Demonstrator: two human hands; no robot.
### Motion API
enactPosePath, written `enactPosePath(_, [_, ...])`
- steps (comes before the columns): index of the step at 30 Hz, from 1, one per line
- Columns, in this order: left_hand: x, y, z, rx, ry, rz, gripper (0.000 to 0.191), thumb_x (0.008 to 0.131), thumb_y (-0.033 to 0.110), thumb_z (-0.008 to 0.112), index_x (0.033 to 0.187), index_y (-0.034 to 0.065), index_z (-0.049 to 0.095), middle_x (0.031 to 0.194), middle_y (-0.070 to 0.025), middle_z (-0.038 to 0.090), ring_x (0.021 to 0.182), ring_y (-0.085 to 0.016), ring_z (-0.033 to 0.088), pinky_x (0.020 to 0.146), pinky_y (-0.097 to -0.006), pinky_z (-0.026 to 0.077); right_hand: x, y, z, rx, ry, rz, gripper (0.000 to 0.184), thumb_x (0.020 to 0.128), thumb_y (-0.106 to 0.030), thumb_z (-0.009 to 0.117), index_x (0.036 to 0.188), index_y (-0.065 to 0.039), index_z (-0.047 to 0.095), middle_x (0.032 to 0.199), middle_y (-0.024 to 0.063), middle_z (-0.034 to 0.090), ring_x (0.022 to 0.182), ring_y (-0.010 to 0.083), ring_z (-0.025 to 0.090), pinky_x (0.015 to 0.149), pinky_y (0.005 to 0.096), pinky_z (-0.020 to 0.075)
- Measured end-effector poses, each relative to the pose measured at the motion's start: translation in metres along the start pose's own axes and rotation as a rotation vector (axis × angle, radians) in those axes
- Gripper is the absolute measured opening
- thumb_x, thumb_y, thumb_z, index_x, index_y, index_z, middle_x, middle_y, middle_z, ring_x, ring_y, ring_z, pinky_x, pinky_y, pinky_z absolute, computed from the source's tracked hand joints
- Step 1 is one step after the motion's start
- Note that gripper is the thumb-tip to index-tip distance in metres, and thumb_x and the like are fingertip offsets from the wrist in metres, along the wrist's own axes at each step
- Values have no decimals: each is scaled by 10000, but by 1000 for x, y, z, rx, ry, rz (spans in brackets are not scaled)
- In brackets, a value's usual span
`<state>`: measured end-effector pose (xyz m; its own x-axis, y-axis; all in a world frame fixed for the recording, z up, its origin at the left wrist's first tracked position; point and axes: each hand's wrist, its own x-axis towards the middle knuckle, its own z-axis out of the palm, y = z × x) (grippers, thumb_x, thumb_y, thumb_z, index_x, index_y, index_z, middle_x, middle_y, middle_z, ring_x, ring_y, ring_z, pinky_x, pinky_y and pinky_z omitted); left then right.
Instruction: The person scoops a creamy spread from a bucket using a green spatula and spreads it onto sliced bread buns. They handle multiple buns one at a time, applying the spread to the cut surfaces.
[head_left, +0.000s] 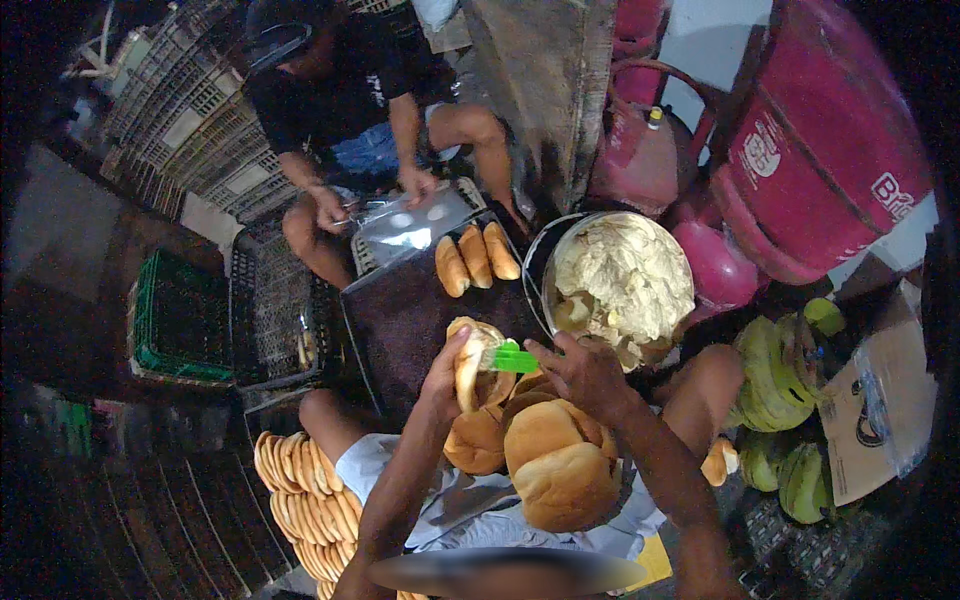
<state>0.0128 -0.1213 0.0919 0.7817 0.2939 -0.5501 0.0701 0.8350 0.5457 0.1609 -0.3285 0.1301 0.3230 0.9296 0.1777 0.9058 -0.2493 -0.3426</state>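
My left hand (444, 373) holds a split bread roll (471, 375) with its cut side turned to the right. In my right hand (592, 373) is a green plastic spreader (516, 358), its pale tip against the opened roll. Whether filling is on the cut face is hard to tell. Round golden bread rolls (566, 480) are piled on my lap, just below both hands. Beyond my right hand stands a round bucket (549, 300) of pale yellow cream (619, 262), with a scooped hollow on its near left side. Three long rolls (474, 256) lie side by side on a dark tray (405, 322).
Across from me another person's hands (330, 208) hold a clear plastic sheet or bag (405, 225). Stacked flat breads (311, 510) stand at left, near a green crate (150, 315). Pink gas cylinders (817, 150), green bananas (776, 375) and a cardboard piece (870, 412) crowd the right.
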Motion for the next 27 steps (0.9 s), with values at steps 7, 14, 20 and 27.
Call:
enactPosePath(7, [34, 1, -49, -276, 196, 41, 463, 988, 498, 658, 1228, 103, 625, 1113, -88, 691, 1028, -276, 691, 924, -478, 586, -8, 0, 4, -131, 31, 16, 448, 838, -195, 740, 1283, -229, 697, 924, 84, 619, 792, 291, 665, 718, 408, 573])
enactPosePath(14, [44, 32, -100, 122, 27, 359, 509, 904, 119, 756, 1352, 33, 529, 1245, -113, 659, 1112, -293, 681, 948, -458, 585, -27, 30, -23, 42, 59, 304, 419, 886, -163, 698, 1300, -228, 708, 1094, 165, 684, 944, 394, 679, 810, 484, 566])
enactPosePath(20, [98, 11, -141, 1268, 273, 548, 427, 839, 98, 788, 1244, 132, 653, 1209, -78, 707, 1119, -304, 672, 974, -479, 518, -34, 34, -23, 116, 267, 242, 467, 835, -55, 725, 1283, -184, 720, 956, 175, 666, 862, 374, 667, 784, 456, 554])
enactPosePath(27, [119, -14, -114, 2434, 106, 513, 378, 874, 344, 718, 1233, 230, 688, 1179, -54, 701, 1198, -308, 613, 1027, -529, 427, -36, 39, -25, 51, 174, 273, 393, 858, -94, 725, 1245, -162, 730, 1031, 186, 695, 933, 398, 687, 828, 464, 566])
